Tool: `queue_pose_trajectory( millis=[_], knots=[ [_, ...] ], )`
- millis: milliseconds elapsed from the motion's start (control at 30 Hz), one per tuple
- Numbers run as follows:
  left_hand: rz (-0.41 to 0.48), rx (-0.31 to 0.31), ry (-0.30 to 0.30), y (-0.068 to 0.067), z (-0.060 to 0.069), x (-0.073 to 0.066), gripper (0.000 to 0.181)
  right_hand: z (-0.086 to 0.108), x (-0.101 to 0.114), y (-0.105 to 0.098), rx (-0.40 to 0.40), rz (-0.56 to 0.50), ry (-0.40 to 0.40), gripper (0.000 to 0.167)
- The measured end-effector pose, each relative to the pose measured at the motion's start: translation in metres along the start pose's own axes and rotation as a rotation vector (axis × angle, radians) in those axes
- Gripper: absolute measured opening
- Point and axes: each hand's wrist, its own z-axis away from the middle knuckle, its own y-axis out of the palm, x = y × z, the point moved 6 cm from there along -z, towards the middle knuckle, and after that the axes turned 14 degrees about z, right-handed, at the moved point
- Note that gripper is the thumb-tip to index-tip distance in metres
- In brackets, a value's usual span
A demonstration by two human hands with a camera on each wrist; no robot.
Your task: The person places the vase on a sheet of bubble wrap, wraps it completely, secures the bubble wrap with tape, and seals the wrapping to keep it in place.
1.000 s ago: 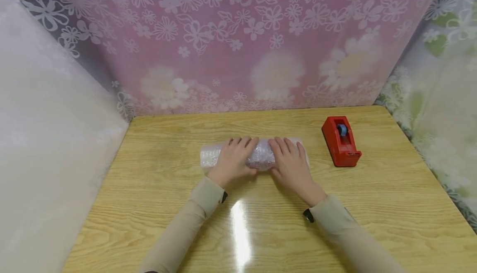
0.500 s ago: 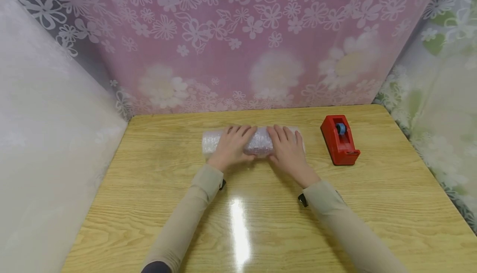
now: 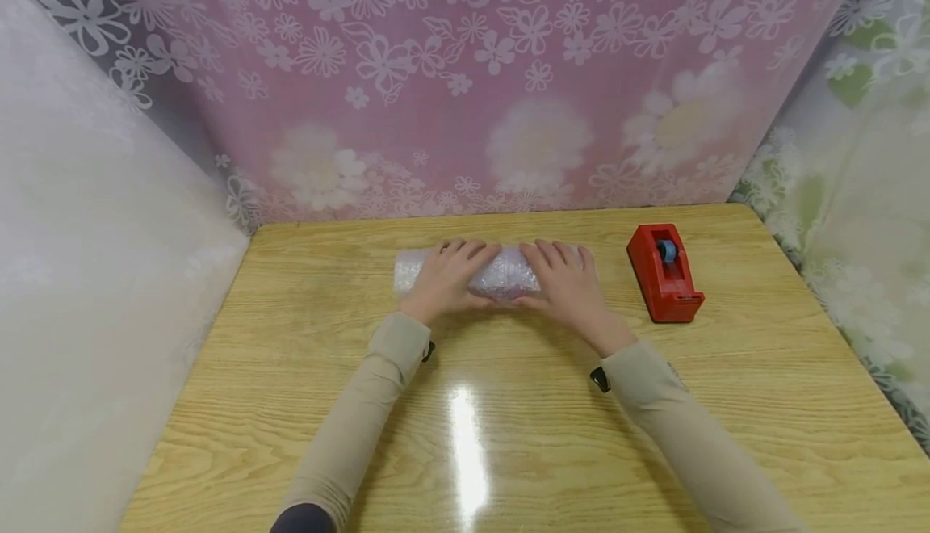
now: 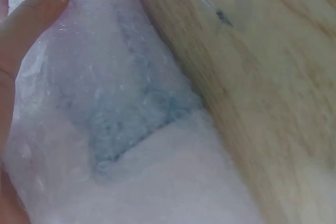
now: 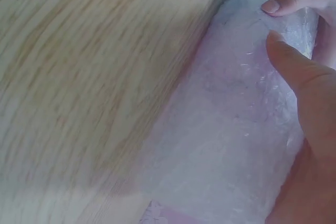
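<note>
A roll of clear bubble wrap (image 3: 504,274) lies crosswise on the wooden table, towards its far side. My left hand (image 3: 449,281) holds its left half, fingers over the top and thumb along the near side. My right hand (image 3: 570,287) grips the right half in the same way. In the left wrist view a thumb (image 4: 39,17) presses the bubble wrap, and a bluish patch shows through the layers. Both thumbs point at each other in the right wrist view, with the right thumb (image 5: 289,59) nearer. Whatever is inside the roll is hidden.
To the right of the roll stands a red tape dispenser (image 3: 664,279) with a blue-cored tape roll. Floral curtains (image 3: 465,113) hang behind the table (image 3: 312,404) and along both sides. A bright light reflection streaks the near tabletop.
Over the last second both hands and the bubble wrap roll have moved away, towards the table's far edge. My right thumb now stretches further left along the roll. The tape dispenser stays put.
</note>
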Motion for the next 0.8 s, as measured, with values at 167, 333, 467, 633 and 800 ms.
queue_pose_trajectory(
  millis=[167, 333, 467, 633, 800],
  knots=[
    [0.014, -0.006, -0.001, 0.000, -0.002, 0.002, 0.092, -0.003, -0.003, 0.000, -0.007, -0.006, -0.009, 0.089],
    [0.021, -0.016, -0.001, 0.001, -0.006, 0.006, 0.090, -0.006, -0.007, 0.002, 0.001, -0.005, 0.007, 0.088],
    [0.008, -0.017, 0.002, 0.003, -0.009, 0.009, 0.090, -0.007, -0.008, 0.003, 0.000, -0.023, 0.012, 0.088],
    [-0.019, -0.017, 0.018, 0.002, -0.006, 0.010, 0.092, -0.006, -0.008, 0.001, -0.007, 0.001, -0.011, 0.090],
    [-0.060, -0.019, 0.001, -0.006, 0.003, 0.009, 0.093, -0.004, -0.010, -0.006, -0.005, 0.019, -0.007, 0.093]
  ],
)
